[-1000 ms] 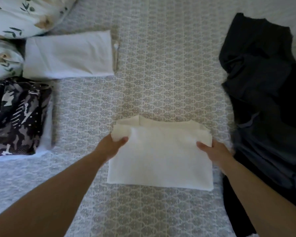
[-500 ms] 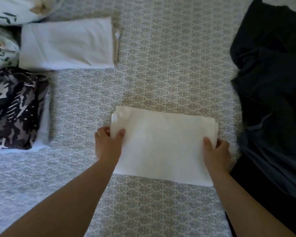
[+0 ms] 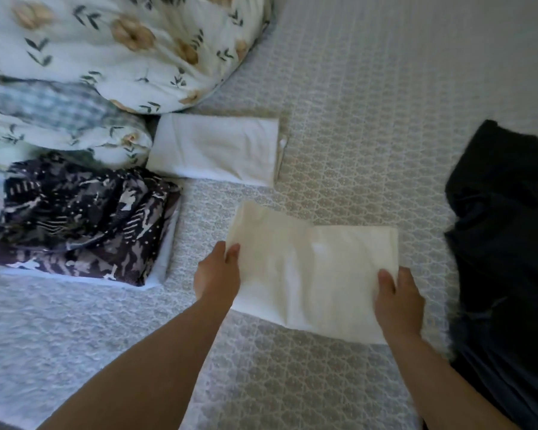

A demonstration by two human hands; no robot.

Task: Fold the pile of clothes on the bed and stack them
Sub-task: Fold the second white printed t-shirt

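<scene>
A folded cream garment (image 3: 314, 274) is held just above the patterned bedspread (image 3: 370, 135) in the middle. My left hand (image 3: 216, 277) grips its left edge, thumb on top. My right hand (image 3: 398, 301) grips its right edge, thumb on top as well. The garment's left side is lifted and tilted. A folded white garment (image 3: 218, 148) lies further back on the left. A folded dark patterned garment (image 3: 78, 221) rests on a white piece at the left. A heap of unfolded dark clothes (image 3: 507, 243) lies at the right.
Floral pillows (image 3: 112, 48) fill the upper left corner, behind the folded items. Open bedspread stretches across the upper right and the front middle.
Both hands have lifted the folded cream garment and carried it leftward toward the folded items. The camera has swung left, bringing the pillows into view.
</scene>
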